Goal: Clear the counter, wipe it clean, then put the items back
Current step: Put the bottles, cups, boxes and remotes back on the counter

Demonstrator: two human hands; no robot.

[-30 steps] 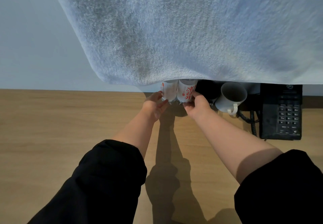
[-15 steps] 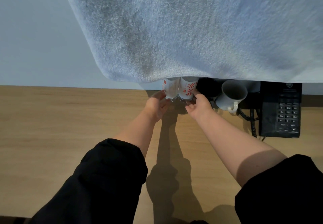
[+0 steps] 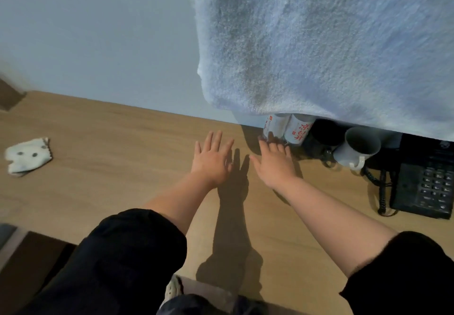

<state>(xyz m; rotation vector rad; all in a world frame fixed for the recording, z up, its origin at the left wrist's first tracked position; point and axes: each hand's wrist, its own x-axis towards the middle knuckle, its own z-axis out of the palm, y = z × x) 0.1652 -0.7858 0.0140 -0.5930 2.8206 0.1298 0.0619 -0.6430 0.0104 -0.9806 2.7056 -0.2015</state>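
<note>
Against the wall [image 3: 98,32] at the back of the wooden counter [image 3: 110,137] stand two white bottles [image 3: 298,130] with red lettering, side by side, their tops hidden by one pale towel [image 3: 331,44] hanging above. Just right of them sit two mugs, a black mug [image 3: 324,134] and a white mug [image 3: 356,148], then one black telephone [image 3: 427,186]. Both hands are flat, fingers spread, holding nothing: the left hand [image 3: 212,159] over bare wood, the right hand [image 3: 275,164] with fingertips at the bottles' bases, touching or not I cannot tell. One crumpled white cloth [image 3: 27,155] lies far left.
</note>
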